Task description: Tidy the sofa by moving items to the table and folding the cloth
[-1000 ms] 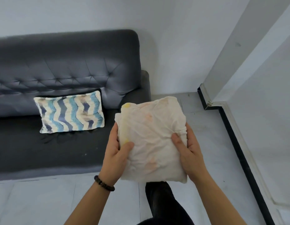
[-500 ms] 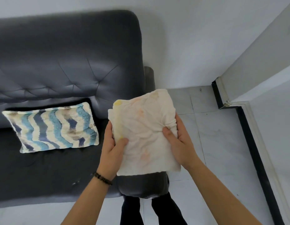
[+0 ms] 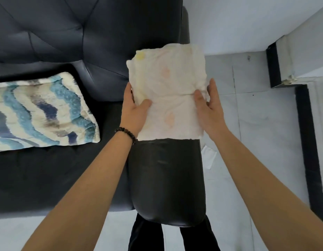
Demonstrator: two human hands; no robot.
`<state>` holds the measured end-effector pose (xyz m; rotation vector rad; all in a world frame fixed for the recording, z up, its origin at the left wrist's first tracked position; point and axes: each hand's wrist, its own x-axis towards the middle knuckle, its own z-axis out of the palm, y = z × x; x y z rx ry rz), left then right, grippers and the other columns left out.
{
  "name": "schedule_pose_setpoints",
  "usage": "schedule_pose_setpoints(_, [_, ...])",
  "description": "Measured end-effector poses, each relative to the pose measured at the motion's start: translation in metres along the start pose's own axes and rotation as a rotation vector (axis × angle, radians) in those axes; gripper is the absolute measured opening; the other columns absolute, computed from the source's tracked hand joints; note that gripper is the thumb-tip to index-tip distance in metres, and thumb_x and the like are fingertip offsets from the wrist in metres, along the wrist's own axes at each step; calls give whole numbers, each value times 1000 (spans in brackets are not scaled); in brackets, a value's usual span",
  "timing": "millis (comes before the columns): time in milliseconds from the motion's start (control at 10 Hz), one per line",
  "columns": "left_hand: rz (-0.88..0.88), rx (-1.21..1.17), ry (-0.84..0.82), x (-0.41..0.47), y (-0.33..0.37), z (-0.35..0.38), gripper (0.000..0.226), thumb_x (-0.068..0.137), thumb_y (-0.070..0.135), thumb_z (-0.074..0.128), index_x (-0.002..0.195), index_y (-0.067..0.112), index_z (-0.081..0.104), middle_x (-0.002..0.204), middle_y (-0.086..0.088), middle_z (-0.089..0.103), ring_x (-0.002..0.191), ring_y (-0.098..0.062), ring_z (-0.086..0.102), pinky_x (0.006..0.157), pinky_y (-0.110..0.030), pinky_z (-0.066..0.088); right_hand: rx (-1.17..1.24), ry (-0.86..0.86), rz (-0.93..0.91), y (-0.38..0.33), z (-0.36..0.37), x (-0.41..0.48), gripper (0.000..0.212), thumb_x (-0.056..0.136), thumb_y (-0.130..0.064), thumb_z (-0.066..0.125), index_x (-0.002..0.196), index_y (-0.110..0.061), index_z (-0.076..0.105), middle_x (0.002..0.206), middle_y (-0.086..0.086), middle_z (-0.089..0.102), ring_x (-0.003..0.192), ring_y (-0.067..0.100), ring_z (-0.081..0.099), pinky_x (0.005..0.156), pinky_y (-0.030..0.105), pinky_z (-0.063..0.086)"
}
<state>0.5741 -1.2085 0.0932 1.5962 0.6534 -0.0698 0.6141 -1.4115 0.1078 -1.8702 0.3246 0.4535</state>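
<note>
A folded cream cloth [image 3: 168,91] with faint orange and yellow marks lies over the top of the dark sofa's right armrest [image 3: 166,178]. My left hand [image 3: 135,109] grips its left edge, thumb on top. My right hand [image 3: 207,104] holds the right edge, thumb pressed on the cloth, fingers spread along its side. The dark grey tufted sofa [image 3: 57,42] fills the left half of the view.
A pillow with blue and white wavy stripes [image 3: 39,113] lies on the sofa seat at the left. A white scrap [image 3: 208,156] lies on the pale tiled floor beside the armrest. A wall corner with black skirting [image 3: 276,69] stands at the right. My legs show below.
I have stepped closer to the sofa and both hands have carried the folded cloth forward and down onto the armrest. The view now looks steeply down.
</note>
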Motion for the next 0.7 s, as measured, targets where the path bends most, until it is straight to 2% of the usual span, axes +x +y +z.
schedule_pose_setpoints(100, [-172, 100, 68, -3, -27, 4, 84, 90, 27, 63, 154, 23, 8, 160, 1, 18, 145, -17, 23, 117, -39, 27, -114, 14, 83, 31, 0, -3, 74, 97, -54, 45, 156, -32, 6, 162, -6, 20, 144, 19, 32, 117, 43, 32])
schedule_pose_setpoints(200, [54, 346, 114, -20, -35, 6, 77, 95, 37, 54, 154, 25, 7, 162, 0, -2, 148, -16, 3, 119, -37, 13, -487, 16, -239, 34, -6, -17, 70, 100, -51, 39, 156, -28, 4, 165, 1, -1, 149, 24, 16, 116, 45, 32])
schedule_pose_setpoints(300, [309, 689, 84, -32, -41, 14, 67, 98, 40, 44, 154, 27, 9, 161, -10, -11, 149, -25, -5, 119, -40, 8, -894, -8, -529, 32, -3, -17, 69, 101, -54, 34, 157, -23, 8, 164, 15, -5, 150, 34, 8, 118, 48, 22])
schedule_pose_setpoints(400, [250, 901, -65, -28, -53, 23, 59, 101, 47, 28, 153, 37, 1, 160, -5, -17, 148, -25, -12, 119, -50, 6, -1052, -126, -470, 43, 0, -2, 72, 99, -62, 28, 157, -29, 0, 164, 12, -10, 151, 34, -3, 121, 53, 11])
schedule_pose_setpoints(500, [171, 907, -132, -20, -59, 26, 58, 101, 50, 21, 151, 39, -6, 160, 0, -19, 148, -21, -12, 119, -53, 8, -1040, -180, -419, 52, -1, 7, 72, 98, -65, 26, 155, -35, -7, 164, 5, -15, 151, 33, -4, 121, 52, 10])
schedule_pose_setpoints(600, [212, 919, -86, -22, -56, 26, 57, 101, 48, 23, 153, 36, 1, 161, -4, -14, 149, -25, -8, 119, -50, 9, -967, -192, -427, 50, -1, 3, 72, 98, -63, 29, 156, -33, -4, 164, 5, -12, 151, 31, -2, 120, 46, 11])
schedule_pose_setpoints(700, [259, 957, -29, -38, -46, 19, 60, 100, 48, 21, 154, 24, 13, 162, -9, -1, 149, -29, 2, 119, -47, 12, -914, -158, -386, 42, -12, -13, 71, 100, -59, 29, 156, -26, 3, 165, 4, 0, 151, 28, 9, 119, 41, 15])
